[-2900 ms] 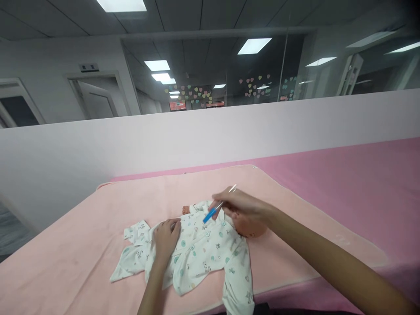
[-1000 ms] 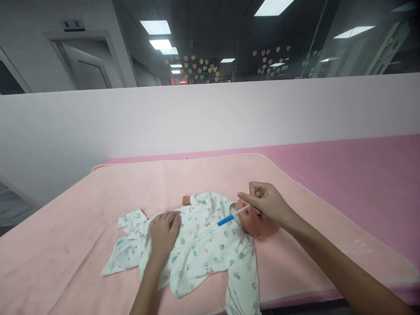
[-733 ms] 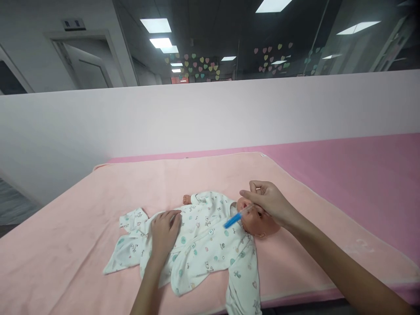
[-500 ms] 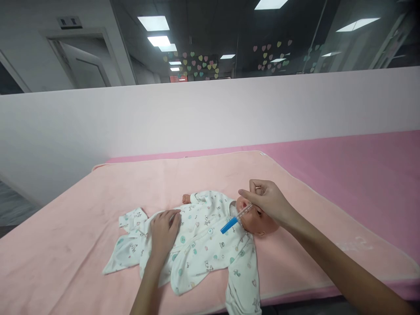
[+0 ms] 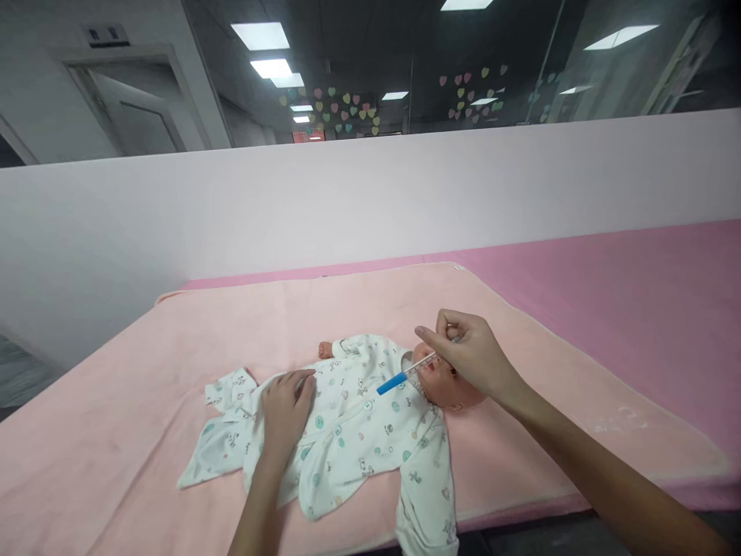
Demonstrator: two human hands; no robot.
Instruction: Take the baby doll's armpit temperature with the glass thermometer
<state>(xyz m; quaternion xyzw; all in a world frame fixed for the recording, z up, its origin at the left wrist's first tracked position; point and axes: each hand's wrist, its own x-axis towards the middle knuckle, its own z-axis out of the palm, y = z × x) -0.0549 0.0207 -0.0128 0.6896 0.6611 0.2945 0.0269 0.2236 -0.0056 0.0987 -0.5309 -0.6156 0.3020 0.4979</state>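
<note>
A baby doll in a white printed sleepsuit (image 5: 347, 432) lies on its back, its head (image 5: 457, 392) towards the right. My left hand (image 5: 286, 409) rests flat on the lower part of the suit, fingers stretched out. Above the doll's face, my right hand (image 5: 472, 347) pinches a thin clear rod with a blue end (image 5: 392, 383), which looks like a thermometer. The blue end slants down to the left over the doll's chest. Part of the doll's head is hidden behind my right hand, as is the rod's upper end.
A peach blanket (image 5: 144, 401) lies under the doll on a pink padded surface (image 5: 637, 309). A low white wall (image 5: 359, 201) runs along the back, with dark glass above it. The front edge lies close to the doll's near sleeve.
The rod has tipped to a flatter slant, its blue end moving left and slightly up. My right hand has turned slightly; my left hand stays on the suit. The view has shifted a little.
</note>
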